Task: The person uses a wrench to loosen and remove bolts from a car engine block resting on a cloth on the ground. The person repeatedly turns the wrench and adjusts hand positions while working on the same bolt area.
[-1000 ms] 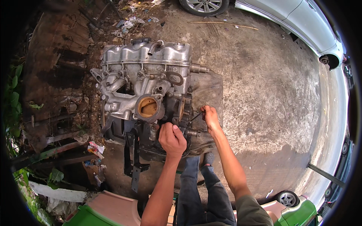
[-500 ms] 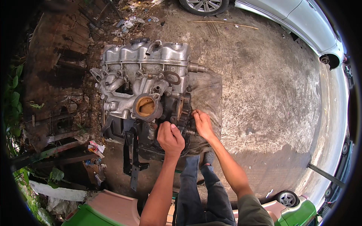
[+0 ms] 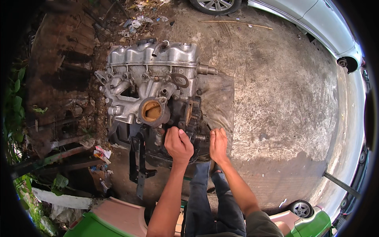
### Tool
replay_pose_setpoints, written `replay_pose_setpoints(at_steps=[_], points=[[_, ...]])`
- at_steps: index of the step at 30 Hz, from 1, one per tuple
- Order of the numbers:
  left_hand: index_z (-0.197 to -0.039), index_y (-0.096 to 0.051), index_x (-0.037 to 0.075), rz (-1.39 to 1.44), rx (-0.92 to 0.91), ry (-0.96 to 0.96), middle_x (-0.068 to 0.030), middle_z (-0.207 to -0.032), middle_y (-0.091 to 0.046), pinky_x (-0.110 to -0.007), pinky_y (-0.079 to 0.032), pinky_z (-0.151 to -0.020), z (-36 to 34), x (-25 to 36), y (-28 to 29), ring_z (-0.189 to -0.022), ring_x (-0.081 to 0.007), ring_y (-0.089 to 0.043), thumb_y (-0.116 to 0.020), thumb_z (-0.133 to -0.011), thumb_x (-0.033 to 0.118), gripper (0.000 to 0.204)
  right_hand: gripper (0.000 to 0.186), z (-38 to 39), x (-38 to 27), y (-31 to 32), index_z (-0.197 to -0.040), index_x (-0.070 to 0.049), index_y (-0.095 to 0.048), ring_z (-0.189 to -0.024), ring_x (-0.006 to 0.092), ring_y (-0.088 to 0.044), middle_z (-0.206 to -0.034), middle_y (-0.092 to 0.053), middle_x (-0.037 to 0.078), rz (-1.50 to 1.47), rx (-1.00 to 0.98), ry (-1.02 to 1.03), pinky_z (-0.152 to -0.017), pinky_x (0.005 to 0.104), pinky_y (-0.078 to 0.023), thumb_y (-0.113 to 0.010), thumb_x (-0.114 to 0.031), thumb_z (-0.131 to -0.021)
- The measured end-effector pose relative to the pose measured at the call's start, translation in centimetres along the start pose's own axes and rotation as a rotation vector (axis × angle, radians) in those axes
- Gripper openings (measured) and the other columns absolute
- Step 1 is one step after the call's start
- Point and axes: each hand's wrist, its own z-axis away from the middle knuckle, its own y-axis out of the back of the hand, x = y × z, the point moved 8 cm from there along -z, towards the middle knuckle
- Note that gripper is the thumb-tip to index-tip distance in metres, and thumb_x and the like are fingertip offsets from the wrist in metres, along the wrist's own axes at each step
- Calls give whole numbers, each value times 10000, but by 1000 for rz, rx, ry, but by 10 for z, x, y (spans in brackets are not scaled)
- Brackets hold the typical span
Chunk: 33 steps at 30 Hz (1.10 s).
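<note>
While the engine block [image 3: 158, 94] is lying on the concrete floor [image 3: 276, 98] just beyond you, your left hand [image 3: 178, 144] is fisting against its near end; your right hand [image 3: 218, 143] is resting loosely curled beside it, holding nothing visible.

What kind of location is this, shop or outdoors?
Outdoors, most likely an informal yard used for car repair. A bare car engine sits on a rough concrete ground rather than on a bench. A silver car is parked alongside, and litter and scrap wood lie by the dirt edge.
</note>
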Motion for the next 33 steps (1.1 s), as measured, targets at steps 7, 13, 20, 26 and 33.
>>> replay_pose_setpoints(at_steps=[7, 13, 20, 26, 33], points=[[-726, -404, -9, -4, -16, 18, -200, -645, -385, -503, -340, -557, 1, -1, 0, -598, -417, -425, -440, -978, 112, 282, 316, -27, 56, -8, -921, 50, -601, -831, 424, -599, -832, -605, 259, -281, 72, -263, -745, 443, -442, -417, -189, -1018], [-729, -408, -10, -2, -21, 37, -197, -651, -396, -500, -344, -558, 2, -2, -1, -601, -418, -429, -448, -972, 109, 273, 289, -48, 81, -45, -805, -54, -577, -620, 66, -363, -715, -489, -28, -690, -36, -569, -549, 261, -291, -460, -243, -990], [-733, -407, -8, 10, -23, 27, -193, -661, -409, -502, -353, -570, 2, -3, -1, -607, -418, -439, -457, -956, 87, 248, 235, -62, 78, -40, -822, -82, -566, -593, 74, -365, -706, -471, -28, -774, -124, -766, -542, 262, -301, -470, -224, -984], [-729, -391, -15, 35, -7, 19, -190, -633, -367, -483, -318, -547, 1, -2, -1, -575, -399, -418, -427, -987, 127, 297, 246, -68, 83, -48, -804, -76, -546, -597, 73, -350, -736, -486, -20, -851, -181, -756, -543, 259, -306, -470, -221, -987], [-731, -408, -11, 0, -36, 16, -193, -655, -401, -498, -354, -564, 1, -2, -1, -600, -411, -438, -458, -955, 81, 247, 353, -75, 78, -53, -951, 56, -662, -916, 328, -606, -886, -655, 197, -430, -104, -420, -830, 395, -446, -475, -242, -986]])
